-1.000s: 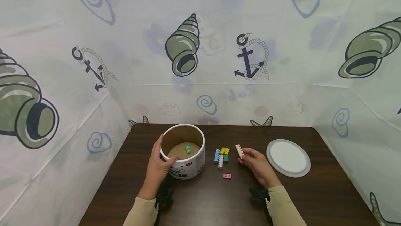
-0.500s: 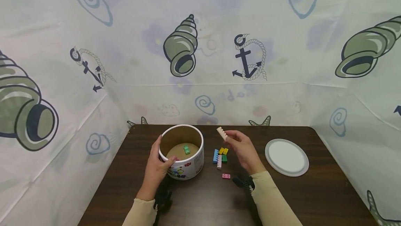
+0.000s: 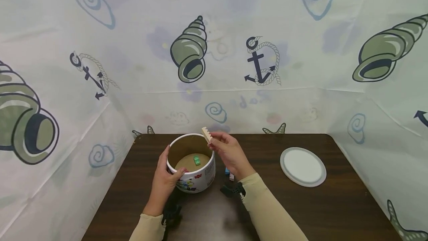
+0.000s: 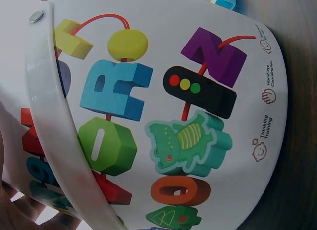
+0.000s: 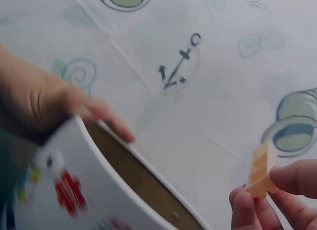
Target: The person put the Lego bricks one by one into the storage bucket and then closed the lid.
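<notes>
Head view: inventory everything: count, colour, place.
table: 1, dark brown, beneath
tub: 1, white printed, table's left
lid: 1, white, table's right
held brick: 1, cream, by tub's rim
inner brick: 1, green, in tub
small piece: 1, pinkish, in tub, mostly hidden
blue brick: 1, blue, beside tub
pale brick: 1, pinkish, beside tub
backdrop: 1, white patterned, behind
wrist devices: 2, black, wrists
sleeves: 2, beige, forearms
left hand: 1, bare, on tub
right hand: 1, bare, pinching brick

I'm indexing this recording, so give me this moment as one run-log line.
left hand: grips tub | right hand: pinches cream brick near tub | inside tub: green brick | on table: white disc
</notes>
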{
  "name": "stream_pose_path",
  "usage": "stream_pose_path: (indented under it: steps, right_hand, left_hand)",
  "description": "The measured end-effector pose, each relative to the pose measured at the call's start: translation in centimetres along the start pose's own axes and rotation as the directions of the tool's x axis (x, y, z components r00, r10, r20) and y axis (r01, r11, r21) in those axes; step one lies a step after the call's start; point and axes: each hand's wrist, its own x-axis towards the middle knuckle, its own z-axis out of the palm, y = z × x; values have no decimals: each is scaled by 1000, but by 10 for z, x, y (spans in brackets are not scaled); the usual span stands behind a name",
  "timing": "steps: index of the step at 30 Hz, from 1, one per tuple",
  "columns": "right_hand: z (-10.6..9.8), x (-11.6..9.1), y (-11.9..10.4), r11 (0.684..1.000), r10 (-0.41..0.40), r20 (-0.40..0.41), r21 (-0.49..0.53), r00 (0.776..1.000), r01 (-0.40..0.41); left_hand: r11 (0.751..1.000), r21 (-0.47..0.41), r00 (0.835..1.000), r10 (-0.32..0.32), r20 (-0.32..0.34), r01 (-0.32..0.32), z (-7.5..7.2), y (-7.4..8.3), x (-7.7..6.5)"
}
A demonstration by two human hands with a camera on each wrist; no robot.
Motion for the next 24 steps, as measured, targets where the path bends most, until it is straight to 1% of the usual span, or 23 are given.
stream_pose_path:
  steps: [4, 7, 10, 14, 18, 24]
  right_hand:
    - [19, 8, 8, 998, 8, 18, 55, 1000, -9]
    - [25, 13, 13, 998, 28, 16, 52, 999, -29]
    - [26, 16, 17, 998, 45, 10, 36, 999, -45]
    - [26, 16, 18, 999, 44, 11, -2, 999, -44]
    - [25, 14, 15, 998, 33, 41, -49, 999, -31]
    - [22, 13, 16, 997, 46, 62, -72, 997, -42]
  left_hand:
    - [1000, 0, 1000, 7, 6, -7, 0, 3, 1]
    - [1000, -7, 1000, 6, 7, -6, 1, 3, 0]
    - [1000, 0, 1000, 5, 0, -5, 1, 1, -1]
    - [1000, 19, 1000, 14, -10, -14, 1, 1, -1]
    - [1000, 19, 1000, 22, -10, -22, 2, 3, 2]
    - [1000, -5, 1000, 8, -8, -8, 2, 4, 2]
